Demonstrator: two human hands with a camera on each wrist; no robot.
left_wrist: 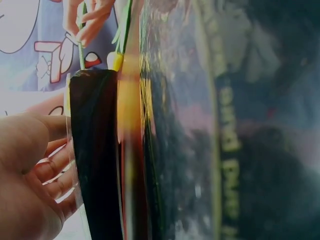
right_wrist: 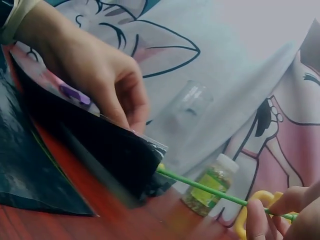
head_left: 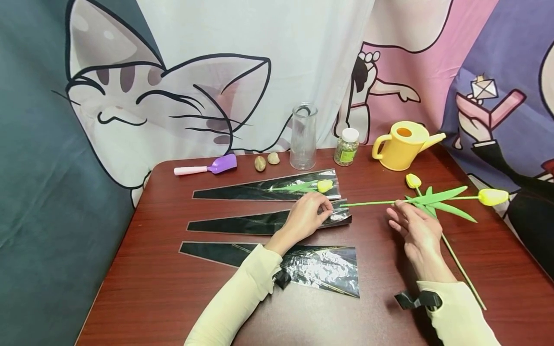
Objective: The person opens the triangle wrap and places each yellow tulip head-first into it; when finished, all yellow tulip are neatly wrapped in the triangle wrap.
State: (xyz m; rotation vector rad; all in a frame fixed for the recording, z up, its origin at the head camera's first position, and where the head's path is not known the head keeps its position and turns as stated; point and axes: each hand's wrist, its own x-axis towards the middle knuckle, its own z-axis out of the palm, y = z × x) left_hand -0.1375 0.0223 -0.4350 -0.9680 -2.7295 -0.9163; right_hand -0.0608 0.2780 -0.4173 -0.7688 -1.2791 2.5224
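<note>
My left hand (head_left: 306,212) pinches the wide, mouth end of the middle black clear-fronted flower sleeve (head_left: 242,222), its fingertips at the edge of the film. My right hand (head_left: 421,235) holds the green stem (right_wrist: 205,187) of a yellow artificial tulip (head_left: 493,197) between thumb and fingers. That tulip lies crosswise, bloom to the right, and its stem end reaches the sleeve's mouth. Under its leaves a second yellow tulip (head_left: 413,181) rests on the table, stem running toward the front right. In the left wrist view a nearer sleeve (left_wrist: 260,125) fills the right side.
A sleeve (head_left: 233,191) behind has a yellow tulip (head_left: 324,186) over it; another sleeve (head_left: 320,269) lies in front. Along the back stand a purple scoop (head_left: 222,164), two stones (head_left: 260,163), a glass vase (head_left: 303,139), a jar of green bits (head_left: 346,147) and a yellow watering can (head_left: 401,149).
</note>
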